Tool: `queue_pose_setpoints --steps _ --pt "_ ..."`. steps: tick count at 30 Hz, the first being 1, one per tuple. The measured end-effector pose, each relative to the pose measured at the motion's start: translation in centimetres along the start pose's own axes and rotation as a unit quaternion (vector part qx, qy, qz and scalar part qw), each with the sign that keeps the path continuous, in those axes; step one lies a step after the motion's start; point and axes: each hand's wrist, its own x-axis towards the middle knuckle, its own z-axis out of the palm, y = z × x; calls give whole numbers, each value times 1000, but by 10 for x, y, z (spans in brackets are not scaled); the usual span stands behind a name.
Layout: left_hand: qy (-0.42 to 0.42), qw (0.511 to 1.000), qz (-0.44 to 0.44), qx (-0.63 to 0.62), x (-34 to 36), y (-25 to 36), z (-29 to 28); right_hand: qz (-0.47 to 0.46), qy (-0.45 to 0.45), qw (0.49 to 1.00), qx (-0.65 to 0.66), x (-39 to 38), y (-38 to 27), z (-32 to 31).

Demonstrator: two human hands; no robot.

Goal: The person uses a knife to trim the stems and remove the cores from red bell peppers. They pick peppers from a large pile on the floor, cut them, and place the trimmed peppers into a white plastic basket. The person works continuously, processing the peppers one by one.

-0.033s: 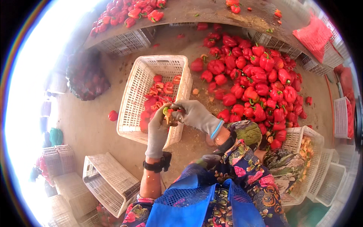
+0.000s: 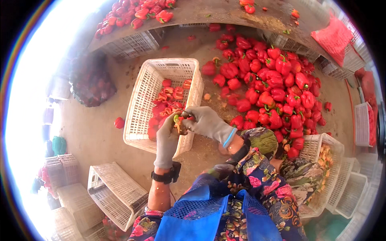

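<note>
My gloved left hand [image 2: 167,140] is closed around a pepper core [image 2: 177,120] with a green stem and pale orange flesh. My gloved right hand [image 2: 209,123] meets it at the fingertips and grips a small knife [image 2: 178,107], whose thin blade points up and to the left. Its handle is hidden in the fingers. Both hands are over the near right side of a white plastic crate [image 2: 134,105]. Inside the crate lie cut red pepper pieces [image 2: 161,108], some showing their insides.
A large heap of whole red peppers [image 2: 277,82] covers the floor to the right. Beside my right leg stands a crate of pepper scraps [image 2: 325,160]. A tipped white crate [image 2: 116,193] lies at lower left, a full net sack [image 2: 92,80] farther off. More peppers rest on a far table [image 2: 209,12].
</note>
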Motion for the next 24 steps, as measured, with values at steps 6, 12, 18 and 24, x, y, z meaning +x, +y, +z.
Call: queue_pose_setpoints --steps 6,12,18,24 --pt "61 990 34 126 -6 -21 -7 -17 54 992 -116 11 15 28" --pt "191 971 14 -141 -3 -38 -28 66 115 991 -32 44 30 52" --pt "154 987 -19 -35 20 16 1 12 -76 968 239 44 -24 0" --pt "-77 977 82 -181 102 16 135 -8 228 970 -81 -40 -17 -168"
